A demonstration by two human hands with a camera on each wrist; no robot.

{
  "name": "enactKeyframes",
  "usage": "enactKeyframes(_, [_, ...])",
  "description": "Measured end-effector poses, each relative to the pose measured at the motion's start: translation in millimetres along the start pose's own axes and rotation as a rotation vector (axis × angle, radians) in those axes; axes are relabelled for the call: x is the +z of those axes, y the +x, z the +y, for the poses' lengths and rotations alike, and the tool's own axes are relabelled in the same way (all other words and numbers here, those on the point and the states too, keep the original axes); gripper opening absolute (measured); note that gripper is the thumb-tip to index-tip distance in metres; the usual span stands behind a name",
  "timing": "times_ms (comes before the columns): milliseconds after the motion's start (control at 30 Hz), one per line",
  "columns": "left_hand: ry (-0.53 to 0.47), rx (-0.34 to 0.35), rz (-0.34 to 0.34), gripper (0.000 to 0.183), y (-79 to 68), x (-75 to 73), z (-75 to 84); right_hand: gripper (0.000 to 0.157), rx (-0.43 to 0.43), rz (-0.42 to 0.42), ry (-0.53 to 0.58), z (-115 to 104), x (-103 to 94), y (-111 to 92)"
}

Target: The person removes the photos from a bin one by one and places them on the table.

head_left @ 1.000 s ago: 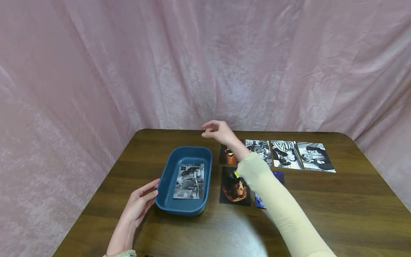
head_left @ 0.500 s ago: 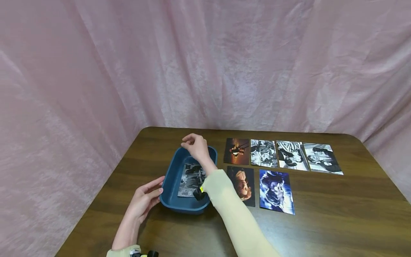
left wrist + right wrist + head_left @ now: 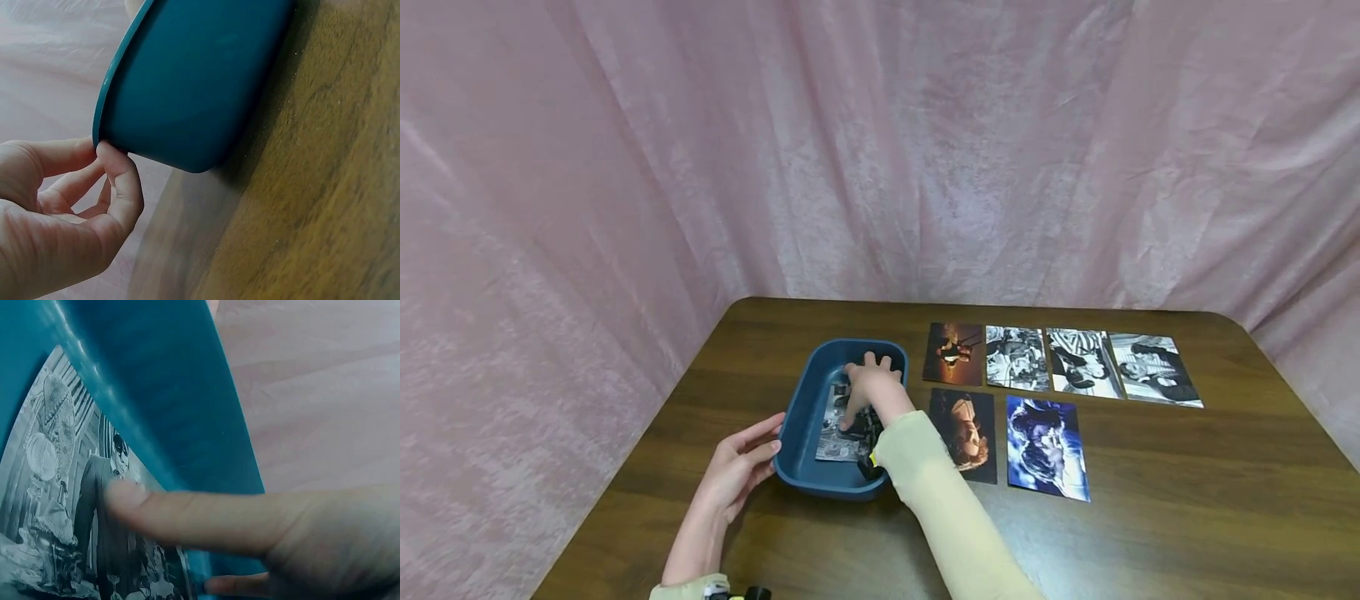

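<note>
A blue plastic container (image 3: pixel 803 437) stands on the wooden table, with a black-and-white photo print (image 3: pixel 835 444) lying inside on its bottom. My left hand (image 3: pixel 735 467) holds the container's near-left rim between thumb and fingertips, as the left wrist view shows. Inside the container, my right hand (image 3: pixel 874 390) reaches down over the print with its fingers spread. In the right wrist view the straight thumb (image 3: pixel 187 515) lies across the black-and-white picture (image 3: pixel 53 487); whether it presses on it I cannot tell. The right hand hides part of the print.
Right of the container, several photo prints lie in two rows: an orange-dark one (image 3: pixel 952 354), black-and-white ones such as the end one (image 3: pixel 1153 369), a dark portrait (image 3: pixel 964 433) and a blue one (image 3: pixel 1047 447). A pink curtain (image 3: pixel 895 150) hangs behind the table (image 3: pixel 1187 483).
My right hand has moved left from above the back of the table and down into the container, its fingers now spread. My left hand stays at the container's rim.
</note>
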State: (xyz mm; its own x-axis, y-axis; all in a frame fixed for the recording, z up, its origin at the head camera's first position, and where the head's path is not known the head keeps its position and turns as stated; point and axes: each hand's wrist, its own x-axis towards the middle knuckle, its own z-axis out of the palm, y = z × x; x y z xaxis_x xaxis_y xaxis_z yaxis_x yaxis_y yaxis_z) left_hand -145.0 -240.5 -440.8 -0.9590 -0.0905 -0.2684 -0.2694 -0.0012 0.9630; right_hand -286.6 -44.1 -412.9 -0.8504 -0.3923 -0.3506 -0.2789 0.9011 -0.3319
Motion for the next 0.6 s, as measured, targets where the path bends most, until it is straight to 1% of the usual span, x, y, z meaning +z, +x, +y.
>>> enactKeyframes(100, [0.006, -0.005, 0.007, 0.051, -0.9, -0.8, -0.4, 0.107, 0.012, -0.047, -0.043, -0.4, 2.3, -1.8])
enactKeyframes(167, [0.007, -0.006, 0.01, 0.051, -1.4, -1.2, -0.1, 0.11, 0.018, -0.058, -0.066, -1.0, 3.4, -2.1])
enactKeyframes(267, [0.009, -0.011, 0.016, 0.051, -2.7, -2.0, 0.5, 0.109, 0.024, -0.046, -0.105, -2.9, 4.2, -2.3])
enactKeyframes(333, [0.005, -0.014, 0.017, 0.051, -2.9, -2.1, 0.5, 0.105, 0.028, -0.022, -0.121, -4.4, 4.3, -1.9])
enactKeyframes(400, [0.003, -0.016, 0.017, 0.051, -2.6, -1.9, 0.6, 0.1, 0.04, 0.005, -0.11, -4.8, 4.2, -0.6])
enactKeyframes(467, [0.003, -0.017, 0.016, 0.051, -1.9, -1.4, 0.5, 0.094, 0.061, 0.025, -0.07, -4.8, 4.1, 0.6])
enactKeyframes(600, [-0.004, -0.017, 0.003, 0.052, 0.1, 0.1, -0.2, 0.087, 0.104, 0.048, -0.011, -3.0, 4.0, 2.6])
